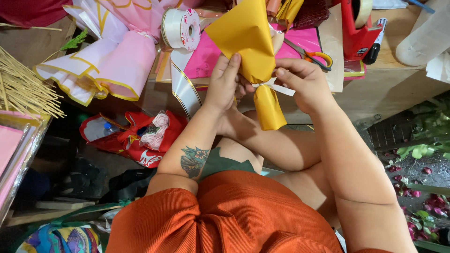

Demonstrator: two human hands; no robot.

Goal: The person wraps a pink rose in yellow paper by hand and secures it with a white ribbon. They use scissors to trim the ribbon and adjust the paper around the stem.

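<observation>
Smooth, matt yellow paper wrap (248, 35)

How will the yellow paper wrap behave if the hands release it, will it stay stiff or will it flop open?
The yellow paper wrap probably holds its shape: its upper flap stands up unsupported. It looks light, since the left hand and right hand pinch it only at the tied waist. The white ribbon there seems to keep it gathered.

A: What did the hands have?
B: Left hand (224, 82) and right hand (302, 84) both pinched a yellow wrap (248, 37) at its waist, white ribbon (276, 86) tied there.
A: Nearby?
B: Ribbon spool (180, 28), scissors (311, 55), pink bouquet (115, 51) on the table (389, 84).
</observation>
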